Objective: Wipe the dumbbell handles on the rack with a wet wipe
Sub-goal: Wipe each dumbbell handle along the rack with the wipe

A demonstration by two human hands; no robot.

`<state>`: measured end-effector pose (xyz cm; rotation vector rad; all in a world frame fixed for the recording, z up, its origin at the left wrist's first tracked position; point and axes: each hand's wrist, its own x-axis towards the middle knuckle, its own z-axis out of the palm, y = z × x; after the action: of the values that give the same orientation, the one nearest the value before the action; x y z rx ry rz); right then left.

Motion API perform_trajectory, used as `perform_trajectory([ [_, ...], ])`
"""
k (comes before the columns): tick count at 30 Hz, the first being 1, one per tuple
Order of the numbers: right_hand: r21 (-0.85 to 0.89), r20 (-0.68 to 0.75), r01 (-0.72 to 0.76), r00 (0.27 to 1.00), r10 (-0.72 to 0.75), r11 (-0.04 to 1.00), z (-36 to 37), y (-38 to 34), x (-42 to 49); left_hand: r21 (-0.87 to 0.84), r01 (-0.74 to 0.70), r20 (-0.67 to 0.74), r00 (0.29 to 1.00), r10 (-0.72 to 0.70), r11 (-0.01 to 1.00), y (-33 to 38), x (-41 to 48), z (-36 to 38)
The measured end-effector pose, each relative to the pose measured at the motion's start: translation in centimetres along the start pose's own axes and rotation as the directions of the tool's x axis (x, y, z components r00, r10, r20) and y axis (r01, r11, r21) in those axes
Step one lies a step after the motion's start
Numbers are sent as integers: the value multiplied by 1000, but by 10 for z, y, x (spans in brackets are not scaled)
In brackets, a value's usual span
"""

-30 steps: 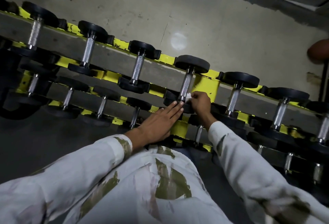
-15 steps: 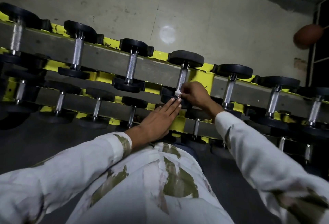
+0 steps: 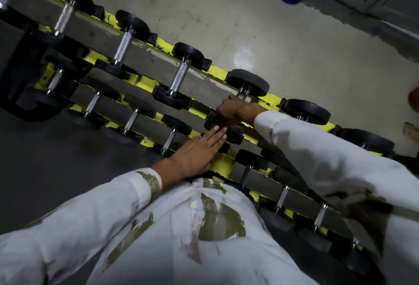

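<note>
Right hand (image 3: 231,111) curled round the dumbbell handle (image 3: 243,94) on the top rail of the rack (image 3: 223,164), wet wipe out of sight, perhaps inside that grip; left hand (image 3: 195,151) flat, fingers straight, on the tier below; rub too hard and that dumbbell could roll onto those fingers.

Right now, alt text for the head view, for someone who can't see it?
Seen from above, a person's right hand grips a dumbbell handle on the top tier of a yellow rack; no wipe is visible. The left hand lies flat, fingers straight, against the tier below. Black-headed dumbbells with metal handles line the tiers.
</note>
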<state>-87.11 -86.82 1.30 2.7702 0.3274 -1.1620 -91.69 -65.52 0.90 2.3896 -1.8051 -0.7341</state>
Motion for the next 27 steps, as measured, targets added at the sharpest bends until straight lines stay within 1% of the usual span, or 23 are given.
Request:
perform_trajectory([
  [2, -59, -194, 55, 979, -65, 997, 9, 3, -13, -10, 18, -8, 1000, -18, 1000, 4, 0, 0],
  [3, -106, -297, 110, 945, -137, 988, 15, 4, -19, -11, 30, -12, 999, -31, 999, 6, 0, 0],
  [4, -127, -363, 173, 908, -208, 977, 23, 4, -24, -17, 43, -13, 999, -44, 999, 8, -1, 0],
  [5, -132, -399, 220, 881, -255, 966, 30, 6, -30, -26, 56, -11, 998, -56, 998, 11, -1, 0],
  [6, -130, -443, 244, 852, -277, 961, 36, 10, -30, -32, 70, -6, 997, -71, 997, 14, -1, -1],
  [7, -122, -493, 212, 835, -245, 970, 36, 18, -30, -33, 83, -3, 997, -83, 996, 17, -1, -3],
  [9, -29, -572, 63, 817, -68, 998, 36, 33, -25, -34, 101, 5, 995, -101, 994, 24, 0, -7],
  [10, 31, -617, -10, 786, 27, 999, 37, 37, -23, -34, 107, 10, 994, -107, 994, 26, 0, -9],
  [11, 68, -629, -30, 774, 66, 997, 39, 35, -22, -34, 113, 15, 993, -113, 993, 29, 1, -10],
  [12, 76, -627, 20, 778, 32, 997, 43, 29, -21, -34, 118, 22, 993, -118, 992, 30, 1, -12],
  [14, 74, -590, 169, 802, -93, 983, 53, 11, -27, -34, 117, 37, 993, -116, 993, 30, 0, -15],
  [15, 110, -577, 209, 810, -109, 972, 58, 5, -32, -30, 109, 44, 993, -108, 994, 29, 0, -17],
  [16, 188, -582, 209, 811, -63, 960, 64, 3, -33, -24, 99, 51, 994, -98, 995, 28, 0, -19],
  [17, 294, -604, 185, 796, 33, 938, 69, 3, -34, -18, 91, 55, 994, -90, 996, 27, 0, -20],
  [18, 419, -621, 155, 767, 158, 895, 75, 4, -33, -13, 84, 60, 995, -83, 996, 25, -1, -22],
  [19, 555, -613, 141, 736, 288, 820, 84, 4, -33, -9, 73, 64, 995, -73, 997, 23, -1, -23],
  [20, 680, -587, 147, 697, 413, 718, 92, 0, -34, -9, 65, 68, 996, -64, 998, 21, -1, -23],
  [21, 783, -531, 147, 664, 526, 604, 100, -6, -36, -14, 60, 71, 996, -59, 998, 19, -2, -24],
  [23, 933, -336, 115, 620, 709, 341, 112, -21, -35, -27, 45, 76, 996, -43, 999, 15, -2, -24],
  [24, 975, -212, 76, 606, 767, 209, 117, -24, -30, -29, 33, 80, 996, -31, 999, 13, -2, -23],
  [25, 996, -89, 42, 605, 791, 80, 118, -23, -24, -33, 23, 83, 996, -21, 999, 11, -2, -23],
  [26, 997, 29, 38, 617, 786, -67, 116, -18, -14, -35, 16, 84, 996, -13, 999, 10, -2, -23],
  [27, 967, 135, 81, 639, 757, -241, 110, -12, -4, -37, 8, 88, 996, -5, 999, 9, -3, -25],
])
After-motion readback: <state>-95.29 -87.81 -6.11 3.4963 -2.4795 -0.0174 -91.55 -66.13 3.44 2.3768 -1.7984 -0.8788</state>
